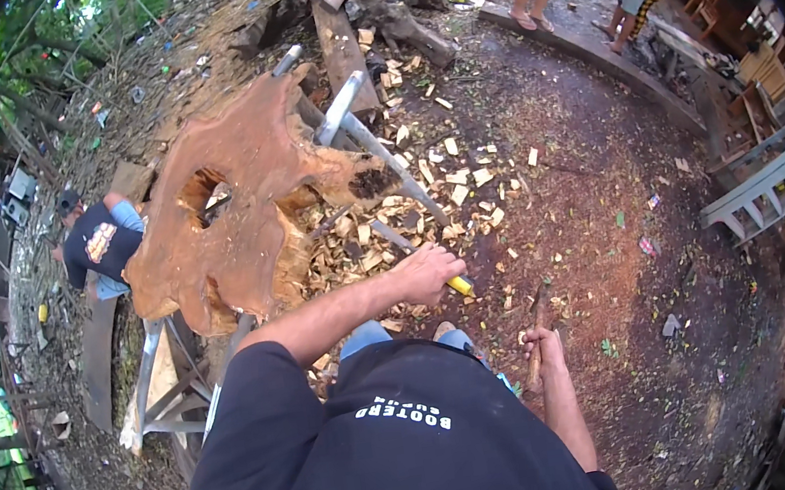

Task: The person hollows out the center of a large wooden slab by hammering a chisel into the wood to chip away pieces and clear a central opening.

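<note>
My left hand is closed round a chisel, its flat grey blade pointing away from me and the yellow end of its handle sticking out below my fingers. Low on the right, my right hand grips a slim wooden-handled tool with a darker upper end; its exact kind is hard to make out. To the left of the chisel, apart from its blade, a large reddish-brown wood slab with a ragged edge and a hole through it rests on metal supports.
Pale wood chips litter the ground beside the slab. A person in a dark shirt crouches past its left side. Two more people stand at the back right near a long plank. A ladder leans at the right; logs lie behind.
</note>
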A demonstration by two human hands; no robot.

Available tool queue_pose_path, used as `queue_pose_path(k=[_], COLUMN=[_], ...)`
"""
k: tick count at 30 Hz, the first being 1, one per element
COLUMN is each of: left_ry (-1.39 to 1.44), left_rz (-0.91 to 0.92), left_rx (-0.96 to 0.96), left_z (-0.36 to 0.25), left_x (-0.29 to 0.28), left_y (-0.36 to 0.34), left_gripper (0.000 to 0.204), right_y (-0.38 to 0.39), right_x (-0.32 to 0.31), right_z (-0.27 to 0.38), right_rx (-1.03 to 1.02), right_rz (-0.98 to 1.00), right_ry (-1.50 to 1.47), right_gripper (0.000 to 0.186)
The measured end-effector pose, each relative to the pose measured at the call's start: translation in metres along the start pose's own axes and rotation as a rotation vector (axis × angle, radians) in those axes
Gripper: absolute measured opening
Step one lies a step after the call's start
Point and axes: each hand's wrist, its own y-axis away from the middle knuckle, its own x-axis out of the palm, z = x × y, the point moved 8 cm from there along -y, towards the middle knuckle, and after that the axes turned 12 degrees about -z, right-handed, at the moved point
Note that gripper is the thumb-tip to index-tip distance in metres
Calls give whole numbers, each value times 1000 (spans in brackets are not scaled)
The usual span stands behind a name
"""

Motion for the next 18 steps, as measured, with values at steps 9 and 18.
queue_pose_path(k=[9, 18], left_ry=[-117, -176], left_rz=[183, 217], left_rx=[-100, -141], left_z=[33, 50], left_x=[18, 26], left_y=[-30, -60], left_gripper=[23, 17], right_y=[2, 29], right_x=[-6, -8], right_z=[-41, -76], right_rx=[-11, 61], right_rz=[-79, -171], right_ry=[-195, -221], right_gripper=[5, 11])
